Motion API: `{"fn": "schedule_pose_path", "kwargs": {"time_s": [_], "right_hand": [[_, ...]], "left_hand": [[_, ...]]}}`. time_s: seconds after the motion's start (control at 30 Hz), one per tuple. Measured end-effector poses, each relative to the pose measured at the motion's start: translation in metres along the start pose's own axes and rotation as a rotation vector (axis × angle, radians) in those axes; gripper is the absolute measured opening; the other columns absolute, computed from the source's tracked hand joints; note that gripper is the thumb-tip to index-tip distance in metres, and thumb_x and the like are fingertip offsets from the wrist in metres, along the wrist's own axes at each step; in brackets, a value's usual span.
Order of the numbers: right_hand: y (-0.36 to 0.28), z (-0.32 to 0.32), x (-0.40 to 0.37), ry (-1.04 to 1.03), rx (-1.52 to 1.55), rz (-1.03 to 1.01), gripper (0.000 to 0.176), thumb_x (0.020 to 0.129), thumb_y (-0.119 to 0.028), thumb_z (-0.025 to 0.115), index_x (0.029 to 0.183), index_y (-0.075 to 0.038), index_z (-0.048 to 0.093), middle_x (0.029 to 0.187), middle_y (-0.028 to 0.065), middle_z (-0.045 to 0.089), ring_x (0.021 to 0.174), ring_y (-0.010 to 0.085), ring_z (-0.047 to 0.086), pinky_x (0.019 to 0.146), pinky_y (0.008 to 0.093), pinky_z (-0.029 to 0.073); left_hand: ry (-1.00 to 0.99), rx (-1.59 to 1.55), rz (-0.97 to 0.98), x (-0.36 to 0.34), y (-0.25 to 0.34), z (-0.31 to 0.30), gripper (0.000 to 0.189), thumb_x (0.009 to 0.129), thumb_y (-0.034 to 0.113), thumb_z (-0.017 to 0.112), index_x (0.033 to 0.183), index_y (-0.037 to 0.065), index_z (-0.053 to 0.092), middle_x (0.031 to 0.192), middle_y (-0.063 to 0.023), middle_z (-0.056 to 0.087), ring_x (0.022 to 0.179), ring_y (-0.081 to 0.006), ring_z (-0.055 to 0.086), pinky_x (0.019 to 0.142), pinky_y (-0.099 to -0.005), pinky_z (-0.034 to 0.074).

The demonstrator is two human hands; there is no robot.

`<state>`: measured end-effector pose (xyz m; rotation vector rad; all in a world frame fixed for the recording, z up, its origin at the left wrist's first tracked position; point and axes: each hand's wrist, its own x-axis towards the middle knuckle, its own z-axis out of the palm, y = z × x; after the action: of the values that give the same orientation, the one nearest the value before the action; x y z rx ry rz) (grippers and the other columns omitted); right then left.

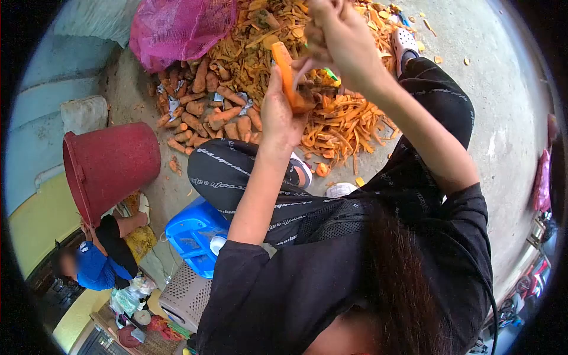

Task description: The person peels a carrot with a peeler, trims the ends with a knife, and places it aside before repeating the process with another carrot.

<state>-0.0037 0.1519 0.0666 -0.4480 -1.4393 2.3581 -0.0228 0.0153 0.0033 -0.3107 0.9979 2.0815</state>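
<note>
My left hand (279, 112) is wrapped round the lower end of a carrot (284, 68), whose upper part is peeled bright orange and whose bottom is darker. Close against the carrot's right side, my right hand (343, 38) is closed on a pale tool (306, 67), probably a peeler; its blade is hard to make out. Below both hands lies a heap of orange peelings (340, 127). Left of them, unpeeled carrots (219, 115) lie on the floor among scraps of paper.
A pink mesh bag (177, 29) lies beside older peelings (254, 47). At the left, another person (100, 263) is by a tipped red bucket (115, 168). A blue plastic container (192, 234) and a perforated crate (186, 296) stand by my left side.
</note>
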Motion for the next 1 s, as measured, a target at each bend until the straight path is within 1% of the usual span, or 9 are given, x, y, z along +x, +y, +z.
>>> {"fn": "schedule_pose_path", "kwargs": {"time_s": [0.2, 0.3, 0.37, 0.4, 0.47, 0.57, 0.7, 0.8, 1.0], "right_hand": [[0.019, 0.005, -0.010, 0.076, -0.218, -0.052, 0.025, 0.099, -0.030, 0.041, 0.089, -0.007, 0.045, 0.073, -0.0051, 0.037, 0.064, 0.0040, 0.034, 0.056, 0.0206, 0.034], [0.022, 0.006, -0.007, 0.101, -0.271, -0.135, 0.024, 0.099, -0.030, 0.041, 0.089, -0.008, 0.045, 0.072, -0.0050, 0.038, 0.063, 0.0043, 0.034, 0.054, 0.0201, 0.034], [0.013, 0.008, -0.010, 0.071, -0.068, 0.081, 0.023, 0.099, -0.030, 0.041, 0.091, -0.009, 0.045, 0.071, -0.0047, 0.038, 0.060, 0.0048, 0.036, 0.051, 0.0210, 0.035], [0.010, 0.009, -0.011, 0.057, 0.033, 0.188, 0.023, 0.099, -0.031, 0.041, 0.092, -0.009, 0.045, 0.070, -0.0045, 0.039, 0.059, 0.0051, 0.037, 0.049, 0.0214, 0.035], [0.013, 0.006, -0.007, 0.039, -0.151, 0.084, 0.022, 0.098, -0.032, 0.042, 0.094, -0.010, 0.044, 0.069, -0.0035, 0.039, 0.056, 0.0060, 0.039, 0.046, 0.0226, 0.038], [0.029, -0.003, 0.002, -0.034, 0.016, 0.132, 0.021, 0.095, -0.030, 0.050, 0.090, -0.010, 0.044, 0.065, -0.0020, 0.043, 0.053, 0.0058, 0.044, 0.043, 0.0242, 0.042], [0.035, -0.003, 0.004, -0.027, 0.125, 0.274, 0.021, 0.093, -0.027, 0.054, 0.085, -0.012, 0.042, 0.062, -0.0066, 0.036, 0.047, 0.0016, 0.033, 0.040, 0.0205, 0.040], [0.014, -0.002, 0.016, 0.123, 0.037, 0.263, 0.023, 0.096, -0.032, 0.044, 0.096, -0.009, 0.044, 0.067, -0.0006, 0.039, 0.054, 0.0091, 0.043, 0.049, 0.0293, 0.053], [0.018, -0.013, 0.041, 0.226, 0.066, 0.160, 0.020, 0.095, -0.030, 0.046, 0.090, -0.011, 0.045, 0.067, -0.0013, 0.039, 0.052, 0.0094, 0.042, 0.045, 0.0258, 0.046]], "left_hand": [[0.076, -0.029, -0.057, -0.009, 0.006, 0.014, 0.035, 0.096, 0.042, 0.042, 0.105, 0.011, 0.056, 0.092, -0.0035, 0.061, 0.084, -0.0157, 0.059, 0.075, -0.0314, 0.048], [0.030, -0.036, -0.046, -0.004, 0.004, 0.004, 0.034, 0.096, 0.041, 0.042, 0.104, 0.011, 0.056, 0.090, -0.0035, 0.062, 0.083, -0.0160, 0.059, 0.076, -0.0315, 0.048], [0.011, -0.007, -0.028, -0.004, 0.003, 0.001, 0.031, 0.096, 0.040, 0.042, 0.099, 0.012, 0.056, 0.088, -0.0033, 0.062, 0.083, -0.0163, 0.059, 0.077, -0.0315, 0.048], [-0.099, -0.099, -0.054, -0.003, 0.002, -0.003, 0.030, 0.096, 0.040, 0.042, 0.097, 0.013, 0.055, 0.088, -0.0029, 0.062, 0.083, -0.0161, 0.059, 0.077, -0.0316, 0.048], [-0.325, -0.285, -0.104, 0.000, 0.000, -0.010, 0.028, 0.096, 0.039, 0.041, 0.091, 0.015, 0.054, 0.087, -0.0022, 0.062, 0.084, -0.0157, 0.059, 0.078, -0.0316, 0.048], [-0.267, -0.180, -0.036, 0.000, -0.001, -0.008, 0.028, 0.097, 0.039, 0.040, 0.084, 0.016, 0.052, 0.086, -0.0011, 0.061, 0.084, -0.0146, 0.059, 0.079, -0.0324, 0.048], [-0.151, -0.015, 0.077, -0.009, -0.001, 0.004, 0.027, 0.097, 0.039, 0.040, 0.096, 0.016, 0.053, 0.090, -0.0005, 0.059, 0.081, -0.0133, 0.057, 0.076, -0.0332, 0.049], [-0.203, 0.066, 0.094, -0.017, -0.010, 0.008, 0.031, 0.099, 0.036, 0.036, 0.119, 0.016, 0.047, 0.098, 0.0001, 0.053, 0.077, -0.0123, 0.055, 0.071, -0.0315, 0.050], [-0.119, 0.113, -0.003, -0.019, -0.015, 0.005, 0.034, 0.100, 0.037, 0.033, 0.117, 0.010, 0.045, 0.089, -0.0032, 0.052, 0.073, -0.0149, 0.054, 0.063, -0.0316, 0.048]]}}
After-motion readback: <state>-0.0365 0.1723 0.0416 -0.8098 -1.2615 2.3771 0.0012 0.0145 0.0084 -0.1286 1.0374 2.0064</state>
